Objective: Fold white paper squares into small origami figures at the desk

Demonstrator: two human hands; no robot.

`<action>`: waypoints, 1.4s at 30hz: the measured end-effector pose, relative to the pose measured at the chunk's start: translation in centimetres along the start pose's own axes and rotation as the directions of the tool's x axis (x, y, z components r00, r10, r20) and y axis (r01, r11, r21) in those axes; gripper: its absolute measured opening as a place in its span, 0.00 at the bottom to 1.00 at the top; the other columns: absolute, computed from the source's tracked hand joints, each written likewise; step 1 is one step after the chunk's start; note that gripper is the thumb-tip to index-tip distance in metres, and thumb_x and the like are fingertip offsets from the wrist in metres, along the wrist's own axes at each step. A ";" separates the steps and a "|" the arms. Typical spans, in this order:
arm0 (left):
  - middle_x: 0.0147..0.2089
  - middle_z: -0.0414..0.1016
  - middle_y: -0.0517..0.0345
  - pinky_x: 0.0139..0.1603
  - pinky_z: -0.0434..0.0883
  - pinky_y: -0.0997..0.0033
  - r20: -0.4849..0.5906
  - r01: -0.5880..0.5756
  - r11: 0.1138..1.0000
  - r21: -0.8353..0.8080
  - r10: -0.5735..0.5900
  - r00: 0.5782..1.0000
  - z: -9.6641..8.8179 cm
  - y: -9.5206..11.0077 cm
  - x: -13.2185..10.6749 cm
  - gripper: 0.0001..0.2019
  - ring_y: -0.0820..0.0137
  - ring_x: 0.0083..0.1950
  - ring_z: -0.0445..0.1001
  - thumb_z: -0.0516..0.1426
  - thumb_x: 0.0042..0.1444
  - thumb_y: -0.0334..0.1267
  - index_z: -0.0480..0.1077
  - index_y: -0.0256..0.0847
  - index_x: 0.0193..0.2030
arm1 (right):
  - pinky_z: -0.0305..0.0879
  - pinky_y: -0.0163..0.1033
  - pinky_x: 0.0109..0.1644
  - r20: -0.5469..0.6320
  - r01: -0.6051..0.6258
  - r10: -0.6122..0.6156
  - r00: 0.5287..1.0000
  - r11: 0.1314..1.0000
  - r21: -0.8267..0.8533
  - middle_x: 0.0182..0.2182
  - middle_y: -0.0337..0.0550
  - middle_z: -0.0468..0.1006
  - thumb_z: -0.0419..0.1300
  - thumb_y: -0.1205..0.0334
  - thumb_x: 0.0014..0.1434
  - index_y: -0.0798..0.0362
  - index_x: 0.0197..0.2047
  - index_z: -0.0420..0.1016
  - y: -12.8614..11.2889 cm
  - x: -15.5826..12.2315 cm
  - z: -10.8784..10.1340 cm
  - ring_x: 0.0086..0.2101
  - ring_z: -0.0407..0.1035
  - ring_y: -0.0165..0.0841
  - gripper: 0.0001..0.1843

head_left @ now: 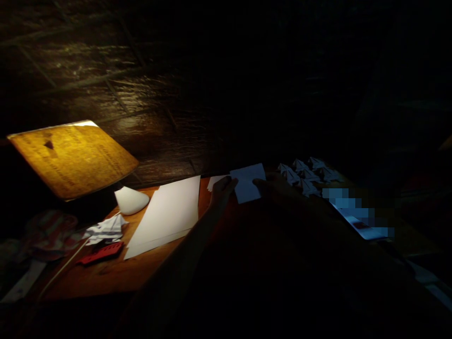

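Observation:
A small sheet of paper point(247, 184) is held up between my two hands over the far edge of the table. My left hand point(222, 187) pinches its left edge, with the thumb on the near face. At its right edge my right hand point(271, 184) grips the paper, and the thumb lies over the front; the rest of that hand is sunk in shadow. Partly behind my left hand lie some smaller paper pieces point(213, 181). To the right of my right hand stand several folded paper figures point(307, 174) with pointed tips.
A stack of white sheets point(169, 212) lies left of my arm on the wooden table point(148, 270). Beyond are a lit lamp point(131, 200) with a yellowish shade-like panel point(77, 157), crumpled striped paper point(108, 229) and a red object point(102, 253). A glowing phone-like screen point(363, 226) sits right. A dark wall rises behind.

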State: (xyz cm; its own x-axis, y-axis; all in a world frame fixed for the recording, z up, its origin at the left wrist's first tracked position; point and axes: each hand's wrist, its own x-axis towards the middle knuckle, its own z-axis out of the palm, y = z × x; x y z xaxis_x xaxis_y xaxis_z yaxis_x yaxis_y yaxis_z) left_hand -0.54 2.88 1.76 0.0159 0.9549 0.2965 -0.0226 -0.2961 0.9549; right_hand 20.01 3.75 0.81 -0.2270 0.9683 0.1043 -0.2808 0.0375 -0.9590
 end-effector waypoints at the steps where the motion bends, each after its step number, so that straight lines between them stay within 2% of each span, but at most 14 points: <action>1: 0.30 0.75 0.57 0.32 0.71 0.71 0.022 -0.001 1.000 0.006 0.001 1.000 0.1 0.2 -0.1 0.23 0.70 0.30 0.73 0.68 0.46 0.59 0.75 0.37 0.32 | 0.72 0.45 0.42 -0.028 0.017 -0.015 1.000 0.998 0.062 0.35 0.47 0.83 0.77 0.51 0.42 0.55 0.38 0.82 -0.3 -0.1 0.1 0.34 0.76 0.37 0.23; 3: 0.27 0.75 0.56 0.31 0.72 0.70 0.086 0.020 0.999 0.036 -0.023 0.996 0.3 0.7 -0.4 0.22 0.69 0.28 0.74 0.67 0.48 0.58 0.75 0.38 0.31 | 0.72 0.44 0.41 -0.080 0.049 -0.037 0.996 0.986 0.157 0.34 0.45 0.82 0.77 0.51 0.41 0.54 0.37 0.81 -1.0 -0.3 0.2 0.34 0.75 0.37 0.22; 7: 0.26 0.77 0.53 0.30 0.73 0.68 0.166 0.027 0.998 0.063 -0.037 0.986 0.5 1.2 -0.6 0.21 0.67 0.27 0.76 0.67 0.49 0.57 0.76 0.37 0.29 | 0.69 0.41 0.36 -0.117 0.066 -0.049 0.992 0.986 0.151 0.28 0.41 0.79 0.77 0.52 0.41 0.52 0.31 0.77 -2.1 -0.7 0.5 0.31 0.71 0.35 0.20; 12: 0.23 0.74 0.56 0.28 0.72 0.71 0.058 -0.051 0.997 0.059 0.048 0.997 0.3 0.8 -0.4 0.20 0.70 0.25 0.74 0.67 0.49 0.54 0.75 0.37 0.27 | 0.68 0.39 0.36 -0.090 0.014 0.007 0.996 0.973 0.232 0.30 0.41 0.78 0.77 0.56 0.41 0.52 0.34 0.76 -2.0 -0.6 0.3 0.32 0.71 0.34 0.20; 16: 0.22 0.73 0.59 0.28 0.71 0.73 -0.038 -0.126 0.988 0.084 0.130 0.991 0.0 0.7 -0.3 0.17 0.72 0.24 0.72 0.67 0.50 0.51 0.74 0.38 0.27 | 0.67 0.36 0.35 -0.082 0.021 0.000 0.997 0.966 0.258 0.30 0.39 0.77 0.75 0.61 0.40 0.51 0.35 0.77 -2.0 -0.5 0.0 0.31 0.70 0.31 0.18; 19: 0.22 0.73 0.60 0.28 0.70 0.74 -0.105 -0.170 0.979 0.116 0.183 0.978 -0.3 0.7 -0.2 0.15 0.72 0.25 0.72 0.66 0.51 0.49 0.74 0.38 0.28 | 0.62 0.34 0.31 -0.085 0.020 -0.003 0.996 0.979 0.203 0.26 0.37 0.74 0.73 0.64 0.39 0.52 0.30 0.76 -2.1 -0.5 -0.2 0.28 0.66 0.28 0.13; 21: 0.24 0.74 0.60 0.28 0.70 0.74 -0.149 -0.196 0.974 0.114 0.212 0.966 -0.4 0.8 -0.2 0.14 0.71 0.26 0.74 0.66 0.52 0.48 0.75 0.38 0.30 | 0.63 0.34 0.31 -0.046 -0.001 0.008 0.999 0.990 0.144 0.25 0.38 0.74 0.72 0.64 0.39 0.53 0.27 0.75 -1.9 -0.5 -0.2 0.27 0.66 0.28 0.12; 25: 0.27 0.75 0.60 0.30 0.71 0.73 -0.223 -0.219 0.969 0.114 0.240 0.945 -0.6 1.2 -0.2 0.13 0.71 0.28 0.75 0.65 0.53 0.48 0.76 0.39 0.32 | 0.68 0.38 0.35 0.079 -0.087 0.091 0.993 0.995 -0.047 0.30 0.43 0.80 0.74 0.62 0.39 0.55 0.36 0.81 -0.9 -0.6 -0.4 0.30 0.72 0.33 0.17; 28: 0.29 0.75 0.59 0.30 0.70 0.73 -0.245 -0.208 0.968 0.138 0.237 0.940 -0.7 1.4 -0.2 0.13 0.70 0.29 0.73 0.65 0.53 0.49 0.77 0.39 0.33 | 0.71 0.41 0.39 0.151 -0.077 0.097 0.984 0.988 -0.131 0.33 0.45 0.82 0.75 0.60 0.41 0.56 0.40 0.82 -0.2 -0.6 -0.5 0.33 0.75 0.37 0.20; 30: 0.29 0.75 0.59 0.31 0.70 0.73 -0.237 -0.216 0.961 0.172 0.253 0.938 -0.8 1.5 -0.2 0.12 0.70 0.30 0.73 0.64 0.53 0.48 0.77 0.40 0.32 | 0.72 0.42 0.40 0.156 -0.055 0.075 0.985 0.990 -0.127 0.36 0.46 0.83 0.75 0.60 0.42 0.56 0.43 0.82 0.0 -0.4 -0.5 0.35 0.76 0.38 0.23; 32: 0.28 0.74 0.59 0.32 0.68 0.73 -0.214 -0.239 0.949 0.206 0.282 0.935 -0.8 1.4 -0.3 0.11 0.70 0.31 0.72 0.64 0.53 0.47 0.76 0.40 0.31 | 0.72 0.43 0.42 0.144 -0.017 0.027 0.989 0.997 -0.070 0.39 0.46 0.83 0.75 0.58 0.43 0.54 0.45 0.82 0.0 -0.3 -0.3 0.37 0.76 0.38 0.24; 35: 0.27 0.72 0.60 0.32 0.66 0.74 -0.158 -0.256 0.942 0.216 0.293 0.943 -0.8 1.3 -0.4 0.10 0.70 0.31 0.70 0.65 0.51 0.44 0.76 0.40 0.28 | 0.72 0.42 0.44 0.083 0.067 -0.071 0.994 0.997 0.046 0.39 0.45 0.83 0.76 0.55 0.44 0.52 0.42 0.82 -0.6 -0.4 0.2 0.38 0.76 0.37 0.21; 38: 0.27 0.71 0.60 0.31 0.64 0.73 -0.116 -0.224 0.957 0.187 0.248 0.962 -0.5 1.1 -0.5 0.10 0.70 0.31 0.69 0.66 0.48 0.44 0.75 0.40 0.26 | 0.70 0.39 0.39 -0.020 0.090 -0.089 0.996 0.996 0.023 0.34 0.43 0.82 0.76 0.52 0.44 0.52 0.37 0.82 -1.4 -0.7 0.6 0.34 0.74 0.35 0.18; 42: 0.28 0.73 0.59 0.32 0.65 0.73 -0.116 -0.199 0.969 0.149 0.217 0.969 -0.4 1.1 -0.7 0.12 0.69 0.32 0.70 0.66 0.49 0.47 0.77 0.40 0.29 | 0.66 0.38 0.34 -0.051 0.102 -0.103 0.993 0.995 -0.020 0.28 0.39 0.78 0.75 0.50 0.45 0.52 0.32 0.80 -1.9 -1.2 0.8 0.29 0.70 0.31 0.17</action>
State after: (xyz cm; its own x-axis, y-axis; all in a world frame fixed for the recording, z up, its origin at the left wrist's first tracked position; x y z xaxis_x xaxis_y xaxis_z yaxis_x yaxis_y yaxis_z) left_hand -0.96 1.94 2.59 -0.1051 0.8640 0.4924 0.1242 -0.4799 0.8685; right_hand 20.12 2.34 2.73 -0.1495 0.9706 0.1888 -0.2839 0.1408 -0.9485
